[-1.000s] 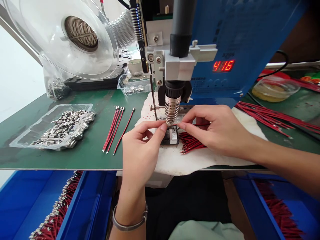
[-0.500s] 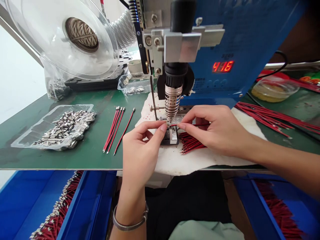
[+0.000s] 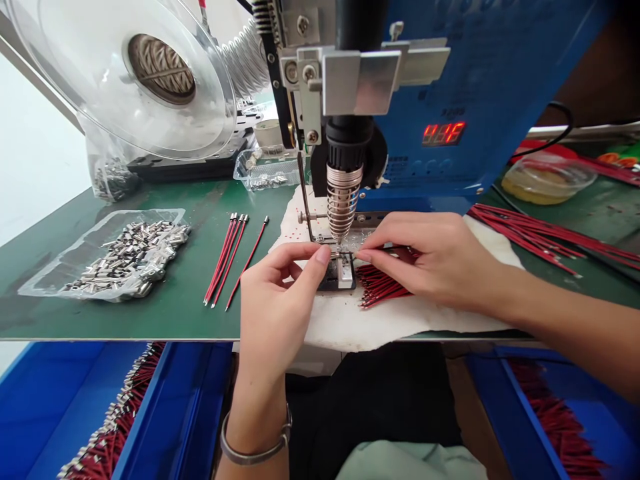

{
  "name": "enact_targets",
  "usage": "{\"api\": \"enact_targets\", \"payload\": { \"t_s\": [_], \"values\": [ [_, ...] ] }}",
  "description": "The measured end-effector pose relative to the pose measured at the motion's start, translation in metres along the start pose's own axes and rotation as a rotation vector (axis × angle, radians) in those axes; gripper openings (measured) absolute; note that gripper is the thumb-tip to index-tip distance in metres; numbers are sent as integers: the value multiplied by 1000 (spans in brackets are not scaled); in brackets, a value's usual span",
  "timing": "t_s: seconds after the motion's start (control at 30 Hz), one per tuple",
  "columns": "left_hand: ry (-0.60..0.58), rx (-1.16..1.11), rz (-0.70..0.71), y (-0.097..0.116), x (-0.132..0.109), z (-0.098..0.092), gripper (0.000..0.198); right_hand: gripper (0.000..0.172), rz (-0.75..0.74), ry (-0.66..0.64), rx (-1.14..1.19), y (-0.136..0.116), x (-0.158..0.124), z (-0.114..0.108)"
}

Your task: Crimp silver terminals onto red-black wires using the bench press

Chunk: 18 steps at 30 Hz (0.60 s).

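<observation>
My left hand (image 3: 285, 293) is closed in a pinch at the small metal fixture (image 3: 345, 272) under the soldering machine's tip (image 3: 341, 233). A small metal piece shows at its thumb and forefinger, mostly hidden by them. From the right, my right hand (image 3: 425, 257) pinches a thin red and black wire (image 3: 400, 249) between thumb and forefinger, with the wire's near end under the tip. The two hands' fingertips are a small gap apart. Below my right hand lies a bundle of red and black wires (image 3: 383, 285) on a white cloth (image 3: 345, 327).
A clear tray of metal caps (image 3: 130, 257) sits left, beside several red wires with metal ends (image 3: 230, 260). A solder wire spool (image 3: 245, 63) stands behind; a blue control box (image 3: 500, 87) rises behind the hands. More red wires (image 3: 530, 233) lie right. Blue bins (image 3: 200, 400) hang below the table edge.
The view has shifted slightly. Both hands stay pinched under the soldering tip; the red stretch of wire between them shows less now. The red display's last digit reads differently.
</observation>
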<state>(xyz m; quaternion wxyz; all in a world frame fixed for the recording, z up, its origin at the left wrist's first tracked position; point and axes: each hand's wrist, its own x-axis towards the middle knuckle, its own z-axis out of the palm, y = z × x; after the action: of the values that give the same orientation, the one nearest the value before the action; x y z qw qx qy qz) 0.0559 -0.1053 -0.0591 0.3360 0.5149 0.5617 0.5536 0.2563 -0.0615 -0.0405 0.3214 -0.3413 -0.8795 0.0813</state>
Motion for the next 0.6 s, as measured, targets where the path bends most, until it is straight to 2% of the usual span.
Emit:
{"api": "enact_targets", "payload": {
  "t_s": [0.2, 0.37, 0.6],
  "values": [
    [-53, 18, 21, -6, 1, -2, 22, 15, 7, -11, 42, 0, 1, 0],
    [-48, 18, 24, -8, 2, -3, 22, 20, -54, -24, 85, 1, 2, 1],
    [-40, 25, 31, -6, 1, -2, 23, 22, -53, -44, 63, 2, 3, -1]
  ]
}}
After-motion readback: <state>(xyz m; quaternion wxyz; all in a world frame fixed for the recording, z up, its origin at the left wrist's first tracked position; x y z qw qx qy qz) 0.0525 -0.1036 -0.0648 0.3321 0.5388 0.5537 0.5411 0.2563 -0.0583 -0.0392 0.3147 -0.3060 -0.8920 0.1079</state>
